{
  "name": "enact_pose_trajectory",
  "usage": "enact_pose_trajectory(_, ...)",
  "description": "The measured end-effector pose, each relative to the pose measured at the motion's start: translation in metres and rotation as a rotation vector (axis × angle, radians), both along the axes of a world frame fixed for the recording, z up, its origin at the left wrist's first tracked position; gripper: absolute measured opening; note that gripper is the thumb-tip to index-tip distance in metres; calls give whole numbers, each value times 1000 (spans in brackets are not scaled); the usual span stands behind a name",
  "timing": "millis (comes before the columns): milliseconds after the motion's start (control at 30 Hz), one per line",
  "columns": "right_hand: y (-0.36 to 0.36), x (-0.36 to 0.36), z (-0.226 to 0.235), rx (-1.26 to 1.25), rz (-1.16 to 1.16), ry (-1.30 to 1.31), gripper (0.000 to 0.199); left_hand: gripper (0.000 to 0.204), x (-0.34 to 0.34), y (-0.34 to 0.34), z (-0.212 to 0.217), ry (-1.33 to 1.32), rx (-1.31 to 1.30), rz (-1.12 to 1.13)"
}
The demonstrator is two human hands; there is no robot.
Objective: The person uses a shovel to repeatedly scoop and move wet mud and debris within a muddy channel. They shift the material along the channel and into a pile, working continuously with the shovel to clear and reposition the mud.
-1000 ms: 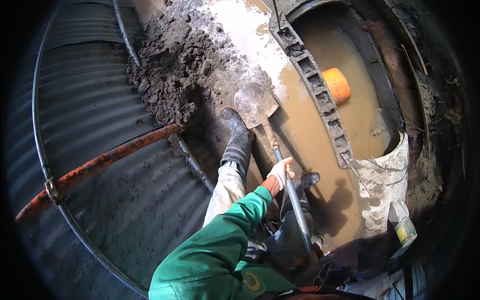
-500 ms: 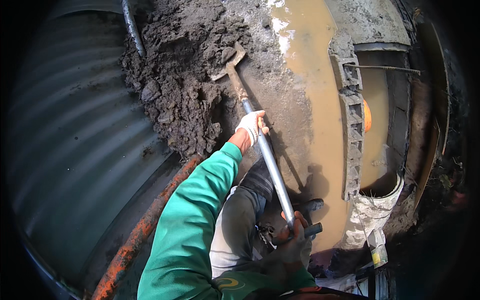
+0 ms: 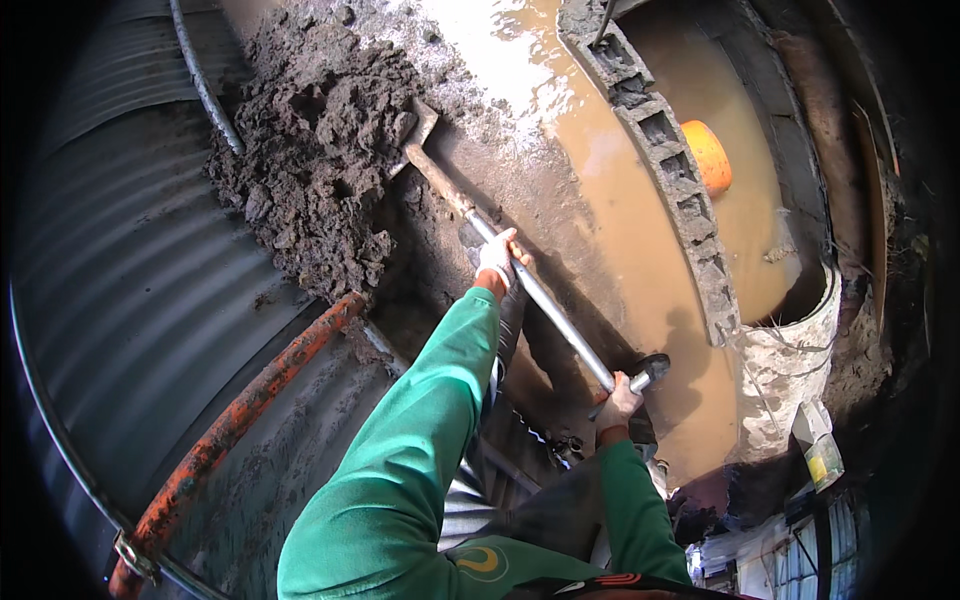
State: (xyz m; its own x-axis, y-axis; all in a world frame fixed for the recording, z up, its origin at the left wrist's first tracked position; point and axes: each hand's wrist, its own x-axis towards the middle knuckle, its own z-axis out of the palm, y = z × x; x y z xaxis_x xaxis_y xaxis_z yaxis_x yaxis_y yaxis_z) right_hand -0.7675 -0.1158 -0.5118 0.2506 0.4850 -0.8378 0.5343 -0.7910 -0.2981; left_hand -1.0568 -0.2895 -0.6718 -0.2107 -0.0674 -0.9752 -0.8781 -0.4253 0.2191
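My left hand (image 3: 497, 254), in a whitish glove, is wrapped round the middle of the metal shaft of a shovel (image 3: 563, 328). Lower down, my right hand (image 3: 619, 402) grips the shaft's upper end, at the crosswise handle. The shovel slants up and left, and its muddy blade (image 3: 415, 140) is against the right edge of a heap of dark, lumpy mud (image 3: 320, 150). Some mud sits at the blade; how deep its tip goes is hidden.
Muddy brown water (image 3: 625, 230) lies right of the shovel, beside a hollow-block wall (image 3: 680, 165). Beyond it an orange container (image 3: 708, 158) floats near a round concrete rim (image 3: 790, 370). Corrugated sheeting (image 3: 130, 250) and a rusty orange pipe (image 3: 240, 430) border the left.
My view has shifted and turned, so the heap appears further left. Both hands keep their hold on the shovel, whose blade stays at the heap's edge.
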Motion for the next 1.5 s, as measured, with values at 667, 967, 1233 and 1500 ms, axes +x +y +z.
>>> enact_pose_trajectory(667,11,547,325,-130,-654,-13,22,27,489,223,290,-269,-213,-614)
enact_pose_trajectory(967,3,560,310,-364,-1399,946,33,27,584,487,404,-5,220,-1193)
enact_pose_trajectory(1233,186,536,288,-90,-1015,862,32,14,557,637,442,338,438,-1279)
enact_pose_trajectory(1500,120,491,358,274,-652,331,16,23,437,412,406,97,549,-829)
